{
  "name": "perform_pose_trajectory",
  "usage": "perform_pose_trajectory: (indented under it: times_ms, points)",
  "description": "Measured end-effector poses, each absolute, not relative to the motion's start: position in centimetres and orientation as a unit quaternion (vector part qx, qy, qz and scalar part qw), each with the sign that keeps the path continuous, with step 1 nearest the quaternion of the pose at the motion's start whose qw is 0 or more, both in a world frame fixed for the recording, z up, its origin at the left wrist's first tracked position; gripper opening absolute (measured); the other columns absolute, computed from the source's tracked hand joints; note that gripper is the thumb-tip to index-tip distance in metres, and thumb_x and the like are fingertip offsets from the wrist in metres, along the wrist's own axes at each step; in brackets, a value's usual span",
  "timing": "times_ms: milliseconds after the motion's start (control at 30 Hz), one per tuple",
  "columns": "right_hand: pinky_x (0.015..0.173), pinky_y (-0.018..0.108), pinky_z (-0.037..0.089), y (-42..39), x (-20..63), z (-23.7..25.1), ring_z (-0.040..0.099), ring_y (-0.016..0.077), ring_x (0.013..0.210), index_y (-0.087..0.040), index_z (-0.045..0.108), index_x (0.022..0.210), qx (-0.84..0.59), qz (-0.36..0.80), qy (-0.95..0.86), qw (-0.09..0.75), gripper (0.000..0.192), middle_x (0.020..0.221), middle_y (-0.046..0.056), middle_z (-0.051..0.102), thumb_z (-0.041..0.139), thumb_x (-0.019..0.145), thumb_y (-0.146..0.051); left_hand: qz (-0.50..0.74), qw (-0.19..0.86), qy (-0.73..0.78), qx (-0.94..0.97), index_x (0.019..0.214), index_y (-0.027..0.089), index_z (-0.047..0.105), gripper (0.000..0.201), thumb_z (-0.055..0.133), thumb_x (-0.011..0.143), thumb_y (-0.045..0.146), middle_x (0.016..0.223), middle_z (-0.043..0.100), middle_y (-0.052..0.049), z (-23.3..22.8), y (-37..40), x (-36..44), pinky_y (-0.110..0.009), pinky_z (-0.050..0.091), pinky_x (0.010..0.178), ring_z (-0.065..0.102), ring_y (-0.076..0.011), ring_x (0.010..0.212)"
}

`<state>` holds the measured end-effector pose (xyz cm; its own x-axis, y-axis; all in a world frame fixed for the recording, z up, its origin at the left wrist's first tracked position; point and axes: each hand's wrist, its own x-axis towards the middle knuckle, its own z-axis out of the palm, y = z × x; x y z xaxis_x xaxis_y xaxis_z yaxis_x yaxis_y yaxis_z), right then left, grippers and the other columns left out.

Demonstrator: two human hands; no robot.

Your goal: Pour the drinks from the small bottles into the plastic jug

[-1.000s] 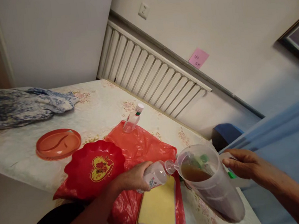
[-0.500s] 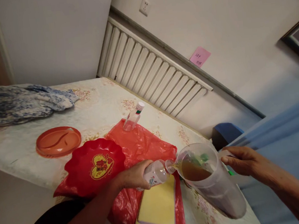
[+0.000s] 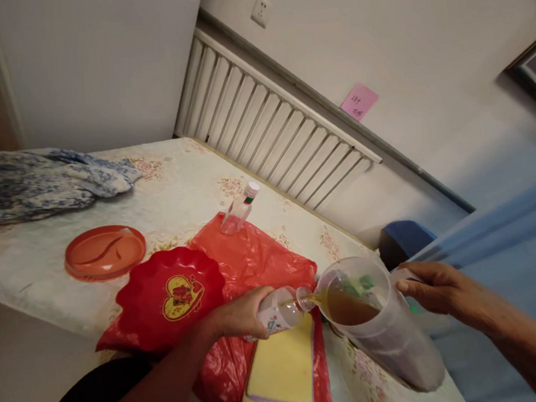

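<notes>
My left hand [image 3: 242,315] grips a small clear plastic bottle [image 3: 283,308] lying nearly level, its open neck at the rim of a clear plastic jug [image 3: 384,333]. The jug is tipped toward the bottle and brown liquid [image 3: 345,307] reaches from the jug's spout to the bottle's mouth. My right hand [image 3: 430,286] holds the jug by its handle on the right side. Something green shows inside the jug near its far wall.
Under the bottle lie a red plastic bag [image 3: 250,261] and yellow cloths [image 3: 282,370]. A red scalloped dish [image 3: 170,296], an orange plate [image 3: 104,252], a second capped bottle [image 3: 240,209] and a blue patterned cloth [image 3: 29,186] sit on the flowered table [image 3: 183,185]. A radiator [image 3: 269,130] lines the wall.
The jug has tilted further toward the bottle and the brown liquid now reaches its spout. Both hands stay in nearly the same place.
</notes>
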<state>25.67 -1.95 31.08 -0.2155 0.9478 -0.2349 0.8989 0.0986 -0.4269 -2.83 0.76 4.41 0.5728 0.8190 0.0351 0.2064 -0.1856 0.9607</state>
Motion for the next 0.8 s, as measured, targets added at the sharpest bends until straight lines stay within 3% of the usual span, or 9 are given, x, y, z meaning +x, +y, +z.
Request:
perform_pose_trajectory:
  times_ms: [133,800]
  points:
    - [0.048,0.024,0.029,-1.87,25.7,31.06,0.037,0.0115,0.056,-0.017,0.067,0.071,-0.623,0.247,-0.741,0.049,0.061,0.061,-0.001,0.045,0.06,0.075,-0.077,0.292,0.529,0.365,0.709,0.123,0.024,0.055,0.069,0.072,0.056,0.021,0.121,0.064,-0.004,4.01,0.83,-2.7,-0.026,0.05,0.077,0.062,-0.0257,0.106]
    - [0.047,0.024,0.026,-1.83,25.71,31.24,0.033,0.0105,0.055,-0.017,0.066,0.069,-0.618,0.234,-0.749,0.044,0.058,0.059,-0.003,0.04,0.061,0.078,-0.074,0.292,0.534,0.364,0.705,0.124,0.024,0.054,0.07,0.073,0.057,0.022,0.119,0.064,-0.004,3.4,0.9,-2.63,-0.026,0.051,0.072,0.064,-0.0262,0.103]
